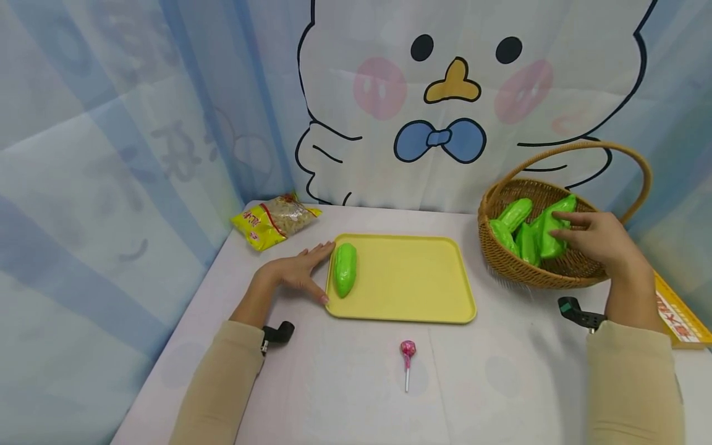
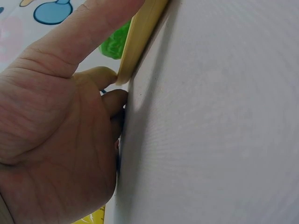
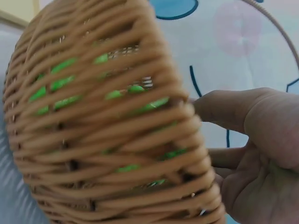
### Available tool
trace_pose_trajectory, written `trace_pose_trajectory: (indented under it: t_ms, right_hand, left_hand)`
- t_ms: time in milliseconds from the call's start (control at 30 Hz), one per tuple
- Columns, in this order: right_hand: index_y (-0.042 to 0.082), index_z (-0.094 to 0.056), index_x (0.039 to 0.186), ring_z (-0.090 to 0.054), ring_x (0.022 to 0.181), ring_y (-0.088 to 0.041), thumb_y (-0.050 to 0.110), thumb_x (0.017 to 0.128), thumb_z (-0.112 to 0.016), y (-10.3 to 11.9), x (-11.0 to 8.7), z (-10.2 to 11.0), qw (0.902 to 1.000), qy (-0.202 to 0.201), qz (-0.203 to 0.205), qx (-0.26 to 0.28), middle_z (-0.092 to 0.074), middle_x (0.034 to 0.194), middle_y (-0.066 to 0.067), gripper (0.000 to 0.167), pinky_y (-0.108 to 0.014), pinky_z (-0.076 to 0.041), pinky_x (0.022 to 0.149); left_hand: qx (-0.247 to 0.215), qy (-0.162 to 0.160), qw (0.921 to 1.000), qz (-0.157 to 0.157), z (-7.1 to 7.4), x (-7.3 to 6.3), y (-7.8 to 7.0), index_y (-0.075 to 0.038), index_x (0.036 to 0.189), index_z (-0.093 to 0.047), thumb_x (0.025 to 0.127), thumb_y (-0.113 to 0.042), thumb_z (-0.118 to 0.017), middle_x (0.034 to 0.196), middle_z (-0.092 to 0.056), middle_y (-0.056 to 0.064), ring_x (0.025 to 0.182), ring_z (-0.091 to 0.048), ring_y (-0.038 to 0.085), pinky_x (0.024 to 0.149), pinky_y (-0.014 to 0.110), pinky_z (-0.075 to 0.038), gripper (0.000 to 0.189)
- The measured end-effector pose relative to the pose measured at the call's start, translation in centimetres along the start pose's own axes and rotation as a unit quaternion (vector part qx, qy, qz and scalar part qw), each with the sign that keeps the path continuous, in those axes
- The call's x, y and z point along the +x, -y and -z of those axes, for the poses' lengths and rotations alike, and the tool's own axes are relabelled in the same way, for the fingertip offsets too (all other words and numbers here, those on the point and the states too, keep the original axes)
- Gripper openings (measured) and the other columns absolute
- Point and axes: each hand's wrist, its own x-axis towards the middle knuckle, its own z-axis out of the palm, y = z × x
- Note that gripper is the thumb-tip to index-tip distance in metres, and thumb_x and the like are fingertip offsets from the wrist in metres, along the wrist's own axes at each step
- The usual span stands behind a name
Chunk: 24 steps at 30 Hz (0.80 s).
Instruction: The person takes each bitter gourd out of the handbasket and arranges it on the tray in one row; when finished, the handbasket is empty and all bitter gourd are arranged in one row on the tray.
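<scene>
In the head view my left hand [image 1: 295,272] lies at the left end of a shallow yellow tray [image 1: 411,278], thumb and fingers spread along its rim. On the tray, close to that hand, lies a glossy green cucumber-shaped piece [image 1: 345,269]. The left wrist view shows the palm and extended thumb beside the tray's edge. At the right, my right hand [image 1: 603,241] reaches over a brown wicker basket [image 1: 500,262], its extended fingers at a shiny green piece [image 1: 553,235] among several others. From the right wrist, the basket wall [image 3: 107,140] hides the fingertips.
A yellow snack bag [image 1: 272,222] lies at the back left. A pink-wrapped lollipop [image 1: 408,355] rests in front of the tray. Beyond the right forearm is a yellow-edged box [image 1: 681,315]. The basket's tall handle [image 1: 639,161] arches above it, and a printed curtain [image 1: 378,173] hangs behind the table.
</scene>
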Motion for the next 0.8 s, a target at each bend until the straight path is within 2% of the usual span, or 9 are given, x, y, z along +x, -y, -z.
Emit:
trace_pose_trajectory:
  t_ms: [133,233,333,367,433,533,600,700,800]
  right_hand:
    - [0.013,-0.041,0.161,-0.050,0.113,-0.028,0.060,0.100,-0.057,0.6,-0.7,-0.2,0.9991,-0.024,-0.001,0.034,-0.054,0.141,-0.023,0.078,-0.028,-0.046,0.074]
    - [0.019,-0.043,0.160,-0.057,0.105,-0.011,0.062,0.097,-0.060,1.2,-1.2,-0.1,0.9980,-0.035,-0.004,0.052,-0.062,0.126,0.000,0.078,-0.022,-0.047,0.075]
    - [0.026,-0.044,0.160,-0.059,0.097,0.003,0.065,0.095,-0.061,1.8,-1.7,0.0,0.9972,-0.035,-0.010,0.066,-0.059,0.121,0.015,0.077,-0.021,-0.046,0.079]
    - [0.027,-0.043,0.160,-0.057,0.096,0.007,0.065,0.095,-0.061,2.0,-1.8,0.0,0.9971,-0.033,-0.009,0.067,-0.059,0.124,0.013,0.077,-0.021,-0.044,0.081]
    - [0.029,-0.042,0.160,-0.053,0.098,0.009,0.065,0.095,-0.061,2.5,-2.1,0.0,0.9970,-0.025,-0.009,0.073,-0.057,0.139,0.001,0.077,-0.021,-0.042,0.083]
    - [0.030,-0.041,0.161,-0.051,0.100,0.011,0.064,0.095,-0.061,3.1,-2.5,-0.2,0.9962,-0.022,-0.006,0.084,-0.042,0.160,-0.018,0.076,-0.017,-0.042,0.082]
    - [0.030,-0.042,0.160,-0.050,0.101,0.013,0.061,0.096,-0.062,3.4,-2.8,-0.3,0.9951,-0.022,-0.001,0.096,-0.035,0.165,-0.018,0.075,-0.011,-0.043,0.079]
    - [0.030,-0.046,0.158,-0.052,0.103,0.015,0.056,0.096,-0.067,4.0,-3.3,-0.6,0.9920,-0.035,0.012,0.121,-0.053,0.151,0.001,0.071,-0.004,-0.044,0.077]
    - [0.025,-0.051,0.156,-0.055,0.105,0.013,0.044,0.097,-0.071,4.7,-3.7,-1.2,0.9863,-0.057,0.045,0.148,-0.056,0.129,0.022,0.065,-0.003,-0.048,0.078]
  left_hand:
    - [0.002,0.002,1.0000,0.001,0.0,0.0,-0.1,-0.029,0.169,0.004,0.069,-0.061,-0.091,0.177,0.006,-0.002,0.164,0.007,0.030,0.132,0.056,0.001,0.141]
    - [0.005,0.001,1.0000,0.001,0.0,0.0,-0.2,-0.029,0.169,0.004,0.069,-0.061,-0.091,0.177,0.006,-0.001,0.164,0.006,0.031,0.132,0.057,0.000,0.141]
    - [0.005,0.000,1.0000,-0.001,0.0,0.0,-0.1,-0.029,0.169,0.004,0.069,-0.061,-0.091,0.177,0.006,-0.001,0.164,0.006,0.031,0.132,0.057,0.000,0.141]
    - [0.005,0.000,1.0000,-0.001,0.0,0.0,-0.1,-0.029,0.169,0.004,0.069,-0.061,-0.091,0.177,0.006,-0.001,0.164,0.006,0.031,0.132,0.057,0.000,0.141]
    - [0.005,0.001,1.0000,-0.001,0.0,0.0,-0.1,-0.029,0.169,0.004,0.069,-0.061,-0.091,0.177,0.006,-0.001,0.164,0.007,0.030,0.132,0.056,0.000,0.141]
    - [0.006,0.002,1.0000,0.000,0.0,0.0,-0.1,-0.029,0.169,0.004,0.069,-0.061,-0.091,0.177,0.006,-0.001,0.164,0.007,0.031,0.132,0.057,0.000,0.141]
    - [0.006,0.002,1.0000,0.001,0.0,0.0,-0.2,-0.029,0.169,0.004,0.069,-0.060,-0.091,0.177,0.006,-0.001,0.164,0.007,0.031,0.132,0.057,0.000,0.141]
    - [0.006,0.002,1.0000,0.002,0.0,0.0,-0.2,-0.028,0.169,0.004,0.069,-0.060,-0.091,0.177,0.006,-0.001,0.163,0.006,0.033,0.132,0.058,0.000,0.141]
    - [0.005,0.001,1.0000,0.001,0.0,-0.1,-0.2,-0.028,0.169,0.004,0.070,-0.060,-0.091,0.177,0.006,0.000,0.163,0.006,0.033,0.132,0.058,0.000,0.141]
